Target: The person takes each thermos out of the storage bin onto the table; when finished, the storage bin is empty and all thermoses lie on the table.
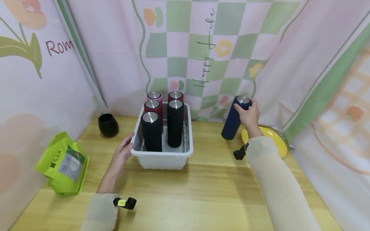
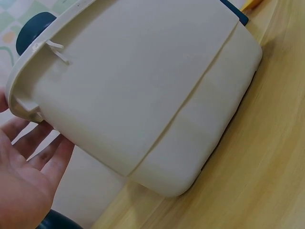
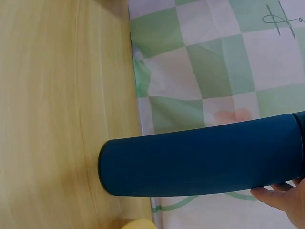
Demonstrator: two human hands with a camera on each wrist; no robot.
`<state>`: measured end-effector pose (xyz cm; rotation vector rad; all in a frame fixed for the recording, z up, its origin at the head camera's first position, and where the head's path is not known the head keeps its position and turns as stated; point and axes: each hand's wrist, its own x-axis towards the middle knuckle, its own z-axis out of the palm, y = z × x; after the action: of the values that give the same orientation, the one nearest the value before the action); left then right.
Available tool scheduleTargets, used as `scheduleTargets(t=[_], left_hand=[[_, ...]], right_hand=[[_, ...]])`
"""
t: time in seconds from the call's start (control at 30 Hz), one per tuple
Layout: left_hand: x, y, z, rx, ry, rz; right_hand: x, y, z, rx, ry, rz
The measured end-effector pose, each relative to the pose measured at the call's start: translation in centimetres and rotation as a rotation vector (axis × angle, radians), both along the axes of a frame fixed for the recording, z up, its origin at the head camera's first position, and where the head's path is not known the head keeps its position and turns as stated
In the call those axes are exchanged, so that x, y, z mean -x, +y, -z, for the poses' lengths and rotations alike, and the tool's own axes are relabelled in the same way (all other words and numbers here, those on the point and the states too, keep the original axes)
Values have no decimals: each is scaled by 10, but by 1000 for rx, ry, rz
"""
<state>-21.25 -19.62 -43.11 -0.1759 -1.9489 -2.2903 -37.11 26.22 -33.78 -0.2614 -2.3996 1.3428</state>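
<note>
My right hand point(image 1: 248, 116) grips the top of a dark blue flask point(image 1: 233, 121) with a silver lid; the flask leans to the right, its base on the wooden table, to the right of a white tub point(image 1: 162, 158). In the right wrist view the blue flask point(image 3: 200, 160) fills the frame with fingertips point(image 3: 281, 198) at its lid end. The tub holds two black flasks point(image 1: 151, 131), a red one point(image 1: 153, 107) and two more behind. My left hand point(image 1: 122, 152) lies with straight fingers against the tub's left rim; in the left wrist view the palm point(image 2: 24, 176) sits beside the tub wall point(image 2: 143, 90).
A black cup point(image 1: 108, 125) stands at the back left and a green pouch point(image 1: 65, 163) lies at the left edge. A yellow plate point(image 1: 270, 138) sits behind my right forearm. Patterned cloth walls close in the table on three sides.
</note>
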Motion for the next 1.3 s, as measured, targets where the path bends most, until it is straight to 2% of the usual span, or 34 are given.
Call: scheduleTargets(t=[0.4,0.67,0.77,0.87,1.03,1.17,1.3], left_hand=[[2,0,3,-8,0,-4],[0,0,3,1,10,-22],[0,0,3,-4,5,-16],[1,2,2,-7,-5,-5],[0,2,0,-13,-14,-24],[-2,2,-1,-21,-7,-39],[-1,3,1,-22,-2,-39]], right_hand=[[12,19,4,-49,-14,-21],[15,19,3,-28,-52,-47],[13,18,1,-20,-37,-49],[8,15,-8,-47,20,-35],[-4,-9,-35,-111,138,-46],[-17,-39,-52,-121,168,-132],[-29,-72,-60,-124,143,-240]])
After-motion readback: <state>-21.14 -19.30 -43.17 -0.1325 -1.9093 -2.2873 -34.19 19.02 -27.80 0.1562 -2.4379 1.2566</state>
